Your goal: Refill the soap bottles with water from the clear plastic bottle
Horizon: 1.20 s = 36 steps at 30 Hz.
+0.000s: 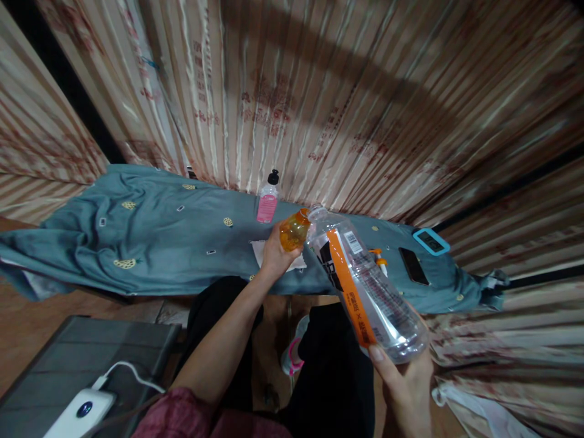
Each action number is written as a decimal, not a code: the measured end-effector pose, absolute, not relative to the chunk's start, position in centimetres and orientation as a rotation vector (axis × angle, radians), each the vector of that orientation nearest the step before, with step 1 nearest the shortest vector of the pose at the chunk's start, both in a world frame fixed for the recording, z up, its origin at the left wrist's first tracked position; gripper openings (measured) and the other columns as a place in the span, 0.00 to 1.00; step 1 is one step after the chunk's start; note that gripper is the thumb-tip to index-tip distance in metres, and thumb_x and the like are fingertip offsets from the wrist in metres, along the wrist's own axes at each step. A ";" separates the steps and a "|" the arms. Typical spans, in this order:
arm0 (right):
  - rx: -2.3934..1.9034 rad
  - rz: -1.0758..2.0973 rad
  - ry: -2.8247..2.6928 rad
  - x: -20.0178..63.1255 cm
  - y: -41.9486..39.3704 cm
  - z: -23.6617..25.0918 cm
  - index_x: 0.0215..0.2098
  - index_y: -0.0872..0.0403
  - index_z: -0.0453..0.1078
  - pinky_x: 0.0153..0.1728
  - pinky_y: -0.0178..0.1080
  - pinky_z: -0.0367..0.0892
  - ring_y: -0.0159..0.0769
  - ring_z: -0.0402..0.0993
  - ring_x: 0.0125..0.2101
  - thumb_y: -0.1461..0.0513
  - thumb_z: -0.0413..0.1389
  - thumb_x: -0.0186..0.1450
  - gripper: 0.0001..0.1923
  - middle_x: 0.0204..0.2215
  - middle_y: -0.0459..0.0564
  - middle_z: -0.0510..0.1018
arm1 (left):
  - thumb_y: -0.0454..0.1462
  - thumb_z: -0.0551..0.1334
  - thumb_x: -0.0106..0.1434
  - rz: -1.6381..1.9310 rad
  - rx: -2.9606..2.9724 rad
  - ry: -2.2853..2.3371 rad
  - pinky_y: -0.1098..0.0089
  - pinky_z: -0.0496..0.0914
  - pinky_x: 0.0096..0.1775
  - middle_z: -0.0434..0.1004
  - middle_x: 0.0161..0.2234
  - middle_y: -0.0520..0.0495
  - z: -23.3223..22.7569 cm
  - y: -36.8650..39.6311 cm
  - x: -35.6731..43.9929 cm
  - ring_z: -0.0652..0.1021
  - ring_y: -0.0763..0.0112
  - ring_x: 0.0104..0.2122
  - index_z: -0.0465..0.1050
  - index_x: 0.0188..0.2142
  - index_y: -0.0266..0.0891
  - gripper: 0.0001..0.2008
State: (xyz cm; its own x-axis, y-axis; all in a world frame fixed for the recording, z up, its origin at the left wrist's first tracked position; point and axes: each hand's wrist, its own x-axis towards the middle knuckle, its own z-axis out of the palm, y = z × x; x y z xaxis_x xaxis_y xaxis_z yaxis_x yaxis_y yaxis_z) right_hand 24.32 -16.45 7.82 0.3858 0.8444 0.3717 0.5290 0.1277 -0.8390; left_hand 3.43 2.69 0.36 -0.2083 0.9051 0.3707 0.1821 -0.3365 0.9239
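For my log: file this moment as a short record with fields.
left hand: left hand holds a small orange bottle
right hand: right hand holds a big clear bottle, tilted, its mouth at the orange bottle
surface: blue-green cloth
on cloth: pink-label bottle, dark phone, blue-edged device, white tissue
lower left: white power bank with cable

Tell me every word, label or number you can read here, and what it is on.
Nothing reads clearly.
Large clear plastic bottle: orange band with pale characters, barcode, all blurred.
Small pink-labelled bottle: print too small.
Striped pinkish curtain: faded red marks, illegible.
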 end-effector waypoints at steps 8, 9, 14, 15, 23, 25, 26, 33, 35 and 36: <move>-1.529 0.361 -1.273 24.2 -16.5 8.0 0.63 0.58 0.63 0.53 0.55 0.65 0.56 0.73 0.53 0.45 0.68 0.52 0.48 0.57 0.64 0.73 | 0.36 0.71 0.49 1.592 1.475 1.303 0.54 0.76 0.52 0.79 0.49 0.42 0.6 2.6 3.4 0.81 0.56 0.47 0.65 0.55 0.40 0.33; -1.533 0.366 -1.268 24.2 -16.5 8.1 0.63 0.59 0.63 0.54 0.56 0.65 0.57 0.73 0.53 0.45 0.68 0.51 0.48 0.57 0.64 0.73 | 0.36 0.71 0.49 1.586 1.473 1.311 0.55 0.76 0.51 0.79 0.49 0.43 0.6 2.6 3.4 0.81 0.56 0.47 0.65 0.55 0.40 0.33; -1.543 0.355 -1.268 24.3 -16.4 8.1 0.62 0.59 0.65 0.53 0.55 0.65 0.57 0.73 0.53 0.44 0.68 0.50 0.48 0.56 0.65 0.74 | 0.36 0.71 0.49 1.588 1.466 1.303 0.56 0.76 0.51 0.79 0.49 0.42 0.6 2.6 3.4 0.81 0.56 0.47 0.65 0.54 0.39 0.33; -1.548 0.356 -1.270 24.3 -16.4 8.1 0.62 0.59 0.64 0.53 0.55 0.65 0.57 0.73 0.54 0.44 0.68 0.51 0.48 0.56 0.64 0.74 | 0.36 0.71 0.49 1.591 1.466 1.293 0.56 0.76 0.51 0.79 0.49 0.42 0.6 2.6 3.4 0.81 0.56 0.47 0.65 0.54 0.39 0.33; -1.530 0.362 -1.276 24.5 -16.5 7.7 0.63 0.59 0.64 0.53 0.55 0.65 0.57 0.73 0.54 0.44 0.68 0.51 0.49 0.57 0.64 0.73 | 0.36 0.71 0.50 1.619 1.465 1.248 0.58 0.75 0.51 0.79 0.48 0.43 0.6 2.6 3.4 0.81 0.59 0.46 0.65 0.54 0.39 0.32; -1.532 0.374 -1.276 24.4 -16.5 7.8 0.64 0.59 0.63 0.53 0.54 0.66 0.56 0.73 0.54 0.45 0.68 0.52 0.48 0.57 0.64 0.73 | 0.36 0.71 0.49 1.608 1.463 1.261 0.59 0.75 0.51 0.80 0.48 0.44 0.7 2.6 3.4 0.81 0.59 0.46 0.66 0.53 0.39 0.32; -1.531 0.380 -1.279 24.4 -16.5 7.8 0.64 0.59 0.63 0.53 0.53 0.66 0.55 0.73 0.53 0.45 0.68 0.52 0.48 0.57 0.64 0.73 | 0.36 0.71 0.49 1.603 1.460 1.265 0.59 0.75 0.51 0.80 0.48 0.44 0.8 2.6 3.4 0.81 0.59 0.46 0.66 0.53 0.39 0.32; -1.525 0.351 -1.301 24.2 -16.7 7.9 0.64 0.58 0.63 0.52 0.52 0.66 0.55 0.73 0.53 0.45 0.67 0.54 0.46 0.56 0.63 0.73 | 0.35 0.71 0.49 1.551 1.445 1.302 0.57 0.75 0.52 0.80 0.50 0.42 1.2 2.3 3.2 0.81 0.57 0.48 0.65 0.54 0.39 0.32; -1.523 0.357 -1.320 24.3 -16.7 7.8 0.64 0.57 0.62 0.52 0.51 0.67 0.54 0.73 0.53 0.46 0.67 0.55 0.45 0.56 0.62 0.73 | 0.35 0.70 0.49 1.552 1.449 1.299 0.57 0.74 0.53 0.79 0.50 0.42 1.3 2.3 3.1 0.81 0.57 0.49 0.65 0.55 0.39 0.33; -1.520 0.359 -1.331 24.3 -16.7 7.8 0.64 0.57 0.62 0.52 0.51 0.67 0.54 0.73 0.53 0.46 0.67 0.56 0.45 0.56 0.62 0.73 | 0.34 0.70 0.49 1.555 1.450 1.297 0.57 0.74 0.54 0.79 0.51 0.42 1.4 2.2 3.1 0.81 0.57 0.50 0.65 0.55 0.39 0.33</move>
State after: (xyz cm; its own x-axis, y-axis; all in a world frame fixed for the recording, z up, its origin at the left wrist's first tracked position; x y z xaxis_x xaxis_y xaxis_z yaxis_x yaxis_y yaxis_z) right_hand 24.28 -16.66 7.81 0.3400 0.8578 0.3854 0.5475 0.1527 -0.8227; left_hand 3.11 2.25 1.36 -0.1870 0.9226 0.3374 0.1664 -0.3088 0.9365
